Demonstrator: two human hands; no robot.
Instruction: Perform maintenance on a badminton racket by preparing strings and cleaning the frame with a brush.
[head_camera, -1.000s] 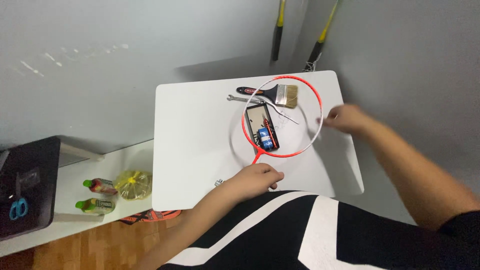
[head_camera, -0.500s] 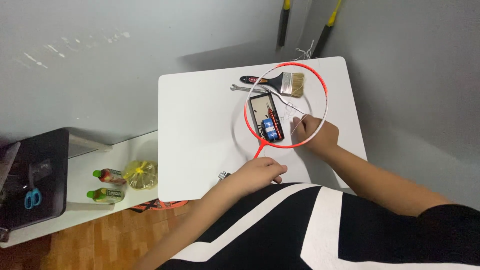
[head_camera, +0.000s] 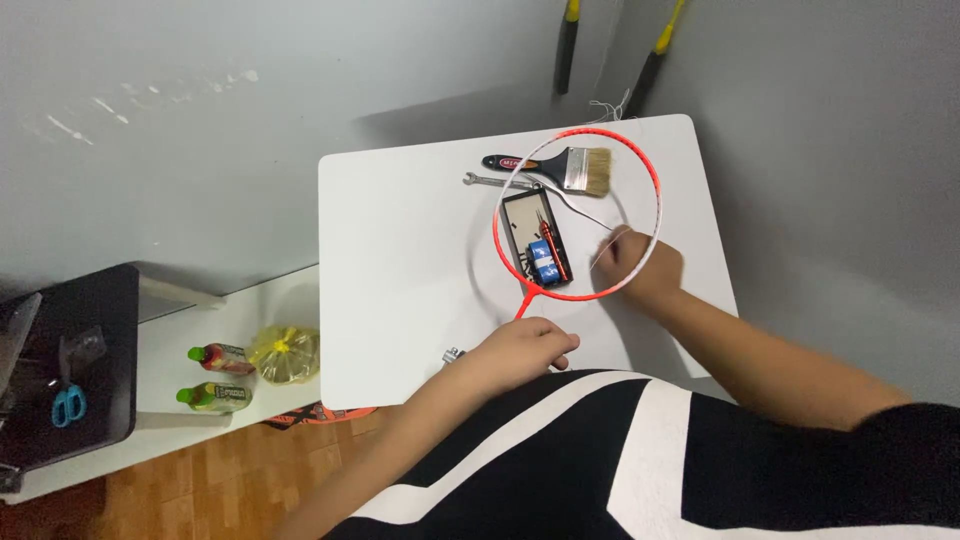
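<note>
- Red racket (head_camera: 655, 205) held flat over the white table (head_camera: 400, 260), hoop toward the far right corner, red shaft running back toward the near edge.
- Seen through the hoop: a black tray (head_camera: 525, 215) with small tools in it, among them a blue item (head_camera: 542, 257) and a thin red-handled tool (head_camera: 557, 248).
- Left hand (head_camera: 520, 350) closed around the racket's grip at the near edge of the table, fingers curled, knuckles up; a bit of the grip's metal end (head_camera: 453, 355) poking out to the left of the fist.
- Right hand (head_camera: 645, 268) at the near right part of the hoop, fingertips brought together against the frame or its strings; blurred, so cannot tell just what is pinched between them.
- A thin pale string (head_camera: 585, 213) stretching from the right hand's fingertips up across the hoop toward the brush.
- Brush (head_camera: 560, 167) with black handle and pale bristles lying just beyond the tray, bristles under the hoop's far rim.
- Spanner (head_camera: 490, 182) lying beside the brush handle, on its near side.
- Two tool handles, black with yellow tops (head_camera: 568, 40), leaning against the grey wall behind the table.
- Left of the table, a lower white shelf (head_camera: 150, 400) with two bottles (head_camera: 215, 375) and a yellow bag (head_camera: 285, 352).
- Farther left, a black box (head_camera: 100, 340) with blue-handled scissors (head_camera: 67, 405) on it.
- Wooden floor (head_camera: 200, 480) below the shelf.
</note>
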